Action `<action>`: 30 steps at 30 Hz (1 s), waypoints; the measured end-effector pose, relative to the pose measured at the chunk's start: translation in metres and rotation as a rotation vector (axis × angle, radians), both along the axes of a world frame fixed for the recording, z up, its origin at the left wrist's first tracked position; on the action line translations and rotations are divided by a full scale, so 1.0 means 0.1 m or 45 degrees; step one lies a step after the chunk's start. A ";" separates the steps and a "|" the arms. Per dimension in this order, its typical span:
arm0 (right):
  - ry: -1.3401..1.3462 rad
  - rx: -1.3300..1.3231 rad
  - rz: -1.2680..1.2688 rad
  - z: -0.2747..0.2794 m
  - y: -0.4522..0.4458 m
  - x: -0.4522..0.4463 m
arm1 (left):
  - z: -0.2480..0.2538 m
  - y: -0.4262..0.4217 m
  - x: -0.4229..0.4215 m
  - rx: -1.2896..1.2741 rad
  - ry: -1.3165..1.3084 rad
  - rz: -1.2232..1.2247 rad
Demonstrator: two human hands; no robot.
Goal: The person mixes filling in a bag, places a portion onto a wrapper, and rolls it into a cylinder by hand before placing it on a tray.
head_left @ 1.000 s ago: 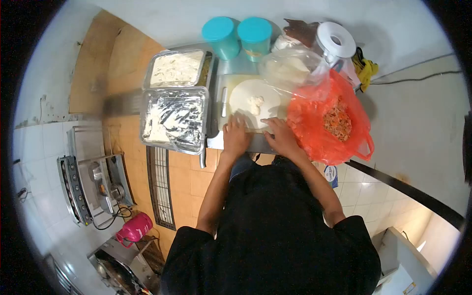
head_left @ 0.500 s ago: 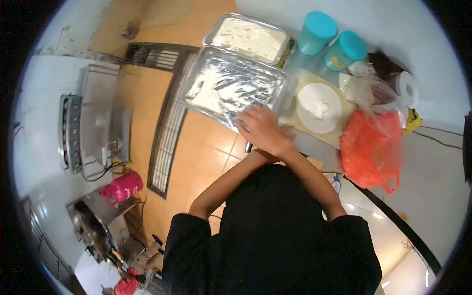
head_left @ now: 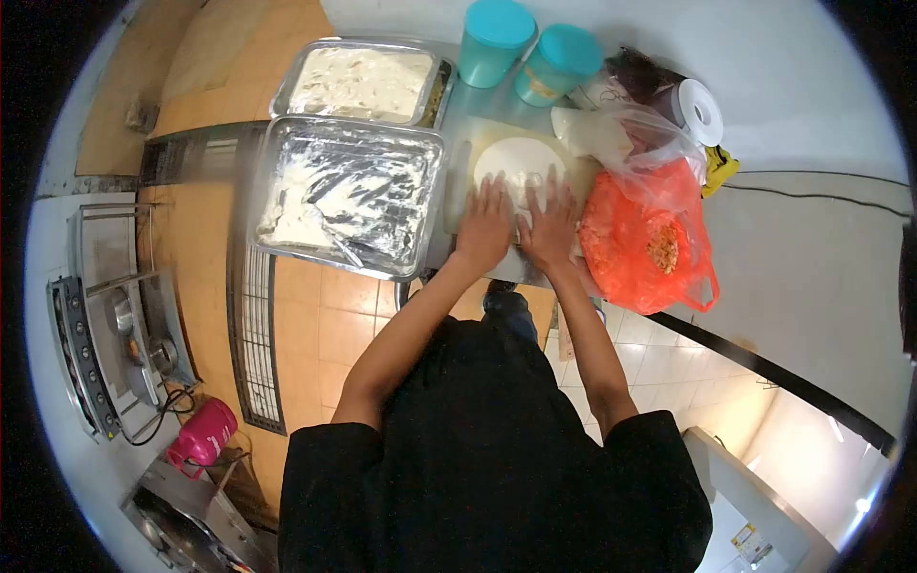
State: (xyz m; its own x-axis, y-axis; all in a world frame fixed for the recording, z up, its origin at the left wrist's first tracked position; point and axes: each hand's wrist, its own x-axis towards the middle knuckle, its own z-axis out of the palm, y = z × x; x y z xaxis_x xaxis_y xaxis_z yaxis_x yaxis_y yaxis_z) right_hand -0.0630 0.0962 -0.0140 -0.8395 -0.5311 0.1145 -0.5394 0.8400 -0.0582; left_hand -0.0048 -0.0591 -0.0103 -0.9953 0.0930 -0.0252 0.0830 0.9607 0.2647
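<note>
A thin white round sheet [head_left: 521,156] lies on a pale cutting board [head_left: 460,181], with a small whitish dollop [head_left: 524,180] near its middle. Over the sheet's near left part is my left hand [head_left: 485,227], palm down with fingers apart. My right hand [head_left: 551,227] is beside it at the near right, its fingers also spread. Both sets of fingertips are at the sheet; whether they press or pinch its near edge is hidden. Left of the board is a metal tray [head_left: 435,205] smeared with white cream, and a utensil with a light handle [head_left: 350,251] rests in it.
Behind the smeared tray stands another metal tray [head_left: 279,100], which contains a creamy white mass. Two turquoise-lidded containers [head_left: 499,43] [head_left: 562,65] stand at the back. To the right are an orange plastic bag [head_left: 626,234] with crumbly contents and a white roll [head_left: 700,112].
My hands were crossed at the smeared tray's near right corner; now they are side by side over the round sheet. The utensil has been left in the tray. The view has shifted right.
</note>
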 end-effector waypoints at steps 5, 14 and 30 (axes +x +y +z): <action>-0.014 -0.069 0.042 -0.04 -0.09 0.00 | -0.09 -0.12 -0.03 0.011 -0.130 0.028; -0.063 -0.107 0.016 -0.06 -0.19 -0.01 | -0.11 -0.14 -0.05 0.009 -0.143 0.019; -0.026 -0.134 0.116 -0.06 -0.17 0.02 | -0.12 -0.14 -0.03 0.025 -0.137 0.042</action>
